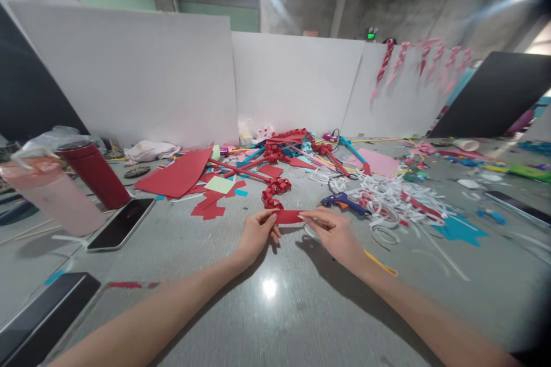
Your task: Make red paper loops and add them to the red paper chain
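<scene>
A short red paper strip (289,217) is stretched between my two hands, just above the grey table. My left hand (257,232) pinches its left end, and my right hand (333,232) pinches the right end. Directly behind the strip lies a red paper chain (275,188) of folded links; whether it joins the strip is hidden by my left fingers. A blue glue gun (346,204) with an orange trigger rests just beyond my right hand. Cut red paper pieces (209,205) and a pale green paper square (219,184) lie beyond my left hand.
A heap of white paper strips (398,203) spreads at the right, beside a blue paper scrap (460,230). At the left stand a red flask (95,175) and a pink bottle (55,198), near a phone (123,223). White panels (297,83) close off the back.
</scene>
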Demonstrator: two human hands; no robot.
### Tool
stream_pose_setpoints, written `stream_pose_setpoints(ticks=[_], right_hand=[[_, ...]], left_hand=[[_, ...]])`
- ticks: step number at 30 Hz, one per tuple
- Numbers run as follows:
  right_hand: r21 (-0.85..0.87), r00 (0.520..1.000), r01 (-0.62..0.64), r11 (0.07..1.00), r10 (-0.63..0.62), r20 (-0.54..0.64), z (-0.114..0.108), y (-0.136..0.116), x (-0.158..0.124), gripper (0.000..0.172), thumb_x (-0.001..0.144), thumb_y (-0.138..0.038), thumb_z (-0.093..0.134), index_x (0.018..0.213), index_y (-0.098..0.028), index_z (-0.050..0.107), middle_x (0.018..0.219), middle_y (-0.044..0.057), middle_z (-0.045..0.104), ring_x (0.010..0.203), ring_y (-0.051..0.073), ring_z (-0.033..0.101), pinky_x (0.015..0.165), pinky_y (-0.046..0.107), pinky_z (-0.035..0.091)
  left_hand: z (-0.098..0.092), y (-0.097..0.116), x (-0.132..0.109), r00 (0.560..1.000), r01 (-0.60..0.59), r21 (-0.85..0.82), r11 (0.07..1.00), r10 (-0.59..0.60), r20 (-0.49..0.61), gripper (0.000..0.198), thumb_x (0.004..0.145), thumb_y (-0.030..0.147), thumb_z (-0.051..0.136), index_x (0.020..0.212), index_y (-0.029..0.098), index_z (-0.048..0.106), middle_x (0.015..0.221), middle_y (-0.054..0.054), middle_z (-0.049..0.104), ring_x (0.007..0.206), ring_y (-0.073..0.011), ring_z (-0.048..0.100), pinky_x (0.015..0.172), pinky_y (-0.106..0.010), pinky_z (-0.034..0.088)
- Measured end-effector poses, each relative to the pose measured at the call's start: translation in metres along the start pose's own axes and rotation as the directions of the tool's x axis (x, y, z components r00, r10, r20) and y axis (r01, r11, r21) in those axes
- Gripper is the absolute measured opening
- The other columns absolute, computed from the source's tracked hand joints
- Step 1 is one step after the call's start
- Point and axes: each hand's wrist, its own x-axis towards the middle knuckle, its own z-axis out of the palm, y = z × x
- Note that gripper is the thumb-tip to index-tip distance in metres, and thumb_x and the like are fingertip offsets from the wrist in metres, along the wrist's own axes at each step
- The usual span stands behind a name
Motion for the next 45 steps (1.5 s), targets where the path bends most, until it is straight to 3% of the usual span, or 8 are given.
stream_pose_setpoints(ticks=[2,5,8,14,21,30,45], right_hand=[[0.007,0.998,-0.042,0.999,0.041,0.053,0.0,-0.004,-0.001,0.029,0.095,-0.041,0.063,0.115,-0.025,0.077,0.095,0.005,0.073,0.076,0.017,0.065,0.067,0.027,0.053],[0.048,0.985,-0.133,0.99,0.127,0.116,0.0,-0.013,-0.002,0.056,0.093,-0.037,0.064,0.147,-0.026,0.055,0.09,0.001,0.072,0.072,0.014,0.064,0.072,0.028,0.056],[0.112,0.979,-0.172,0.979,0.158,0.125,0.001,-0.019,-0.004,0.071,0.092,-0.035,0.066,0.157,-0.026,0.04,0.089,-0.001,0.072,0.077,0.014,0.066,0.079,0.03,0.057],[0.189,0.974,-0.216,0.958,0.198,0.11,0.007,-0.025,-0.009,0.056,0.089,-0.036,0.07,0.142,-0.027,0.057,0.093,0.002,0.074,0.08,0.017,0.071,0.074,0.03,0.057],[0.207,0.978,-0.206,0.956,0.195,0.073,0.006,-0.028,-0.011,0.049,0.088,-0.036,0.071,0.135,-0.025,0.06,0.09,0.004,0.075,0.077,0.02,0.072,0.067,0.031,0.055],[0.187,0.981,-0.191,0.964,0.183,0.055,0.004,-0.028,-0.012,0.047,0.088,-0.04,0.07,0.132,-0.027,0.06,0.09,0.004,0.074,0.075,0.02,0.071,0.06,0.031,0.052],[0.178,0.984,-0.175,0.968,0.164,0.072,0.005,-0.032,-0.013,0.043,0.089,-0.035,0.068,0.131,-0.027,0.058,0.089,0.004,0.075,0.078,0.02,0.073,0.067,0.031,0.055]], left_hand=[[0.002,0.001,-0.002,0.999,-0.039,0.038,0.999,0.038,0.024,0.055,0.089,0.048,0.066,0.126,0.008,0.061,0.06,-0.002,0.067,0.044,-0.0148,0.061,0.041,-0.022,0.045],[0.005,0.003,-0.005,0.992,-0.121,0.066,0.99,0.118,0.045,0.044,0.09,0.045,0.066,0.119,0.012,0.06,0.063,-0.001,0.067,0.047,-0.0141,0.062,0.046,-0.023,0.049],[0.009,0.004,-0.01,0.984,-0.175,0.107,0.979,0.171,0.048,0.031,0.09,0.042,0.068,0.103,0.015,0.063,0.066,-0.001,0.068,0.051,-0.0136,0.063,0.05,-0.023,0.05],[0.011,0.005,-0.022,0.942,-0.336,0.295,0.895,0.318,0.106,0.022,0.092,0.036,0.066,0.095,0.015,0.075,0.076,-0.004,0.072,0.058,-0.0112,0.063,0.057,-0.022,0.051],[0.021,0.011,-0.034,0.957,-0.289,0.2,0.936,0.277,0.087,0.026,0.094,0.039,0.066,0.098,0.014,0.075,0.076,-0.005,0.074,0.065,-0.0147,0.07,0.064,-0.024,0.056],[0.024,0.017,-0.038,0.971,-0.235,0.178,0.956,0.223,0.086,0.027,0.092,0.04,0.069,0.097,0.015,0.077,0.082,-0.007,0.076,0.063,-0.0142,0.07,0.059,-0.023,0.056],[0.022,0.022,-0.043,0.933,-0.359,0.359,0.862,0.324,0.155,0.025,0.096,0.037,0.063,0.099,0.018,0.079,0.085,-0.006,0.078,0.074,-0.0168,0.073,0.07,-0.024,0.057]])
